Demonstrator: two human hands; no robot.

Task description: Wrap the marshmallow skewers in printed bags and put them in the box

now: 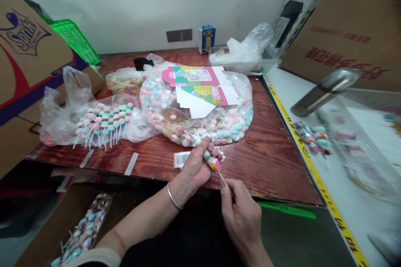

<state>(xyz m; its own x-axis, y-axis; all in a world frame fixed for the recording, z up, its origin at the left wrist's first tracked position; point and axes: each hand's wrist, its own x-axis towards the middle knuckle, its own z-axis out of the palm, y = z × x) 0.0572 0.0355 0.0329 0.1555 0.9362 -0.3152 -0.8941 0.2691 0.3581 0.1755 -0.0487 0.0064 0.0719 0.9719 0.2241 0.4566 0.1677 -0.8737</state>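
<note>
My left hand point(196, 167), with a silver bangle on the wrist, is closed around a clear cone-shaped bag holding a pastel candy lollipop point(209, 156). My right hand point(241, 208) is just below it, its fingers pinched on the lollipop's stick end point(223, 178). Both hands are at the front edge of the wooden table point(275, 162). A small white label point(181, 159) lies on the table next to my left hand. Behind it sits a big clear bag of loose pastel candies point(225, 127) with flat printed cartons point(200, 85) on top.
Finished lollipops point(105, 123) lie on plastic at the left. Below the table edge a cardboard box point(81, 229) holds more. Large cartons stand at left point(25, 58) and right point(354, 29). A white conveyor-like surface point(351, 200) with a yellow strip and a metal tube point(326, 91) runs along the right.
</note>
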